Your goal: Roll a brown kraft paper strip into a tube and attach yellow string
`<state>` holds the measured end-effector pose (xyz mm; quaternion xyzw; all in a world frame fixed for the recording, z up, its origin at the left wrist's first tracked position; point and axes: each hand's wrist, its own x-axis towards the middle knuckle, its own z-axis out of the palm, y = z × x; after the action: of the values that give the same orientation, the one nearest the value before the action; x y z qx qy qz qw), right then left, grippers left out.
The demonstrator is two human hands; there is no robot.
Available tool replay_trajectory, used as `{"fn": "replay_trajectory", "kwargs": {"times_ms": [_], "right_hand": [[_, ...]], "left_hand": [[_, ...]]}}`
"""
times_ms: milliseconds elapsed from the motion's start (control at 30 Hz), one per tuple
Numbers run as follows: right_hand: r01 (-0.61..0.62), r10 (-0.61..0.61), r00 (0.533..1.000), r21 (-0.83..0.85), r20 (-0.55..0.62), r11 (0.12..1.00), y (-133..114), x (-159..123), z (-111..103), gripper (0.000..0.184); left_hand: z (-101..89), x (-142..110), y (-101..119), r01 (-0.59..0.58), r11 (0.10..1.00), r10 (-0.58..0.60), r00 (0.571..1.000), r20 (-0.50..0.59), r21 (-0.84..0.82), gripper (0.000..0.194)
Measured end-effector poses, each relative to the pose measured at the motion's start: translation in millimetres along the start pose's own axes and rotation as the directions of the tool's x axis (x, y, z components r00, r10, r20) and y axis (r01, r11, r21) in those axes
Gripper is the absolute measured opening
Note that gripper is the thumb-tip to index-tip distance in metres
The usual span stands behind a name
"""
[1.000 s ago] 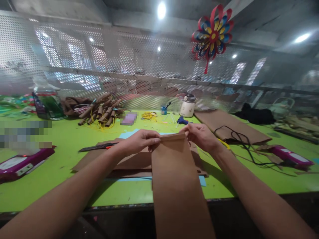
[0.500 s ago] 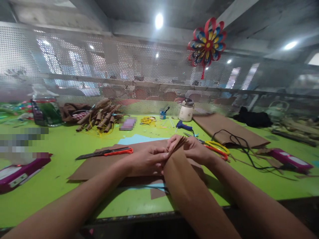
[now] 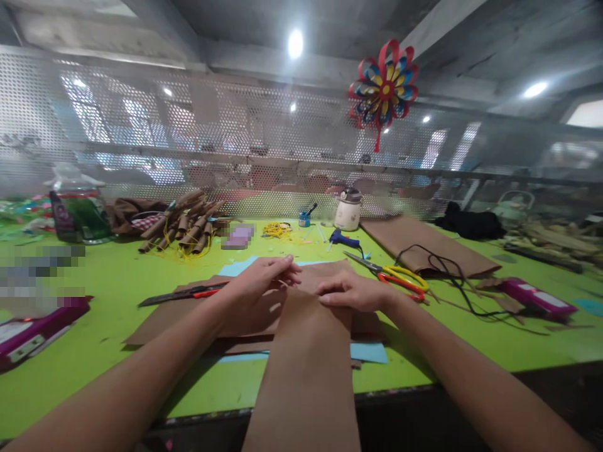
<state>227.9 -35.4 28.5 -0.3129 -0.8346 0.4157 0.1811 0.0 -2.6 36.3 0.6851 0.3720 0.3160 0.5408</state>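
Observation:
A long strip of brown paper (image 3: 311, 364) runs from the table's middle down over the near edge, lying fairly flat. At its upper left corner is my left hand (image 3: 264, 285), raised slightly, fingers loosely bent and apart, with nothing plainly gripped. My right hand (image 3: 353, 292) has its fingers and thumb closed on the strip's upper right edge. Under both hands are larger brown sheets (image 3: 160, 323) and light blue paper (image 3: 372, 353). A utility knife with an orange handle (image 3: 207, 292) lies beneath my left forearm, partly hidden. Beside my right wrist rest scissors with yellow and red handles (image 3: 402, 279).
A blue glue gun (image 3: 343, 240) and its black cord lie beyond my right hand. Rolled brown paper tubes (image 3: 188, 226) are heaped back left. Folded brown paper (image 3: 428, 245) lies back right. Purple power strips (image 3: 539, 298) flank the green table (image 3: 198, 398); a cream jar (image 3: 347, 212) stands behind.
The strip's gathered upper end has been spread out flat and lowered. My left hand has moved left and loosened from it. The right hand has come lower, onto the strip's edge.

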Motion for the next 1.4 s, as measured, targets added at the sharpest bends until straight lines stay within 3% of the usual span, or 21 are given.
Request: {"fn": "replay_trajectory", "kwargs": {"times_ms": [133,333,500,667,833,1233,1400], "right_hand": [[0.023,-0.038,0.998,-0.325,-0.041,0.945,-2,3,3,0.024],[-0.041,-0.075,0.966,-0.432,-0.248,0.901,5,8,14,0.019],[-0.032,-0.150,0.946,-0.543,-0.287,0.839,16,17,24,0.018],[-0.008,-0.197,0.950,-0.645,-0.244,0.764,22,23,27,0.018],[-0.026,-0.158,0.960,-0.635,-0.231,0.772,21,19,24,0.015],[-0.024,-0.114,0.976,-0.612,-0.186,0.791,31,10,17,0.010],[-0.043,-0.057,0.987,-0.600,-0.147,0.799,23,3,11,0.011]], "left_hand": [[13.4,-12,1,-0.123,0.930,0.083,0.988,0.128,0.347,0.025],[26.7,-27,6,-0.132,0.902,0.070,0.984,0.161,0.412,0.027],[17.2,-19,7,-0.161,0.717,0.107,0.987,0.121,0.678,0.021],[10.9,-5,-9,-0.208,0.663,0.082,0.975,0.206,0.720,0.022],[8.2,2,-21,-0.202,0.657,0.080,0.977,0.199,0.726,0.022],[5.9,-7,-9,-0.161,0.581,0.017,0.982,0.186,0.798,0.017],[4.9,-15,-5,-0.218,0.476,0.074,0.975,0.208,0.852,0.015]]}}
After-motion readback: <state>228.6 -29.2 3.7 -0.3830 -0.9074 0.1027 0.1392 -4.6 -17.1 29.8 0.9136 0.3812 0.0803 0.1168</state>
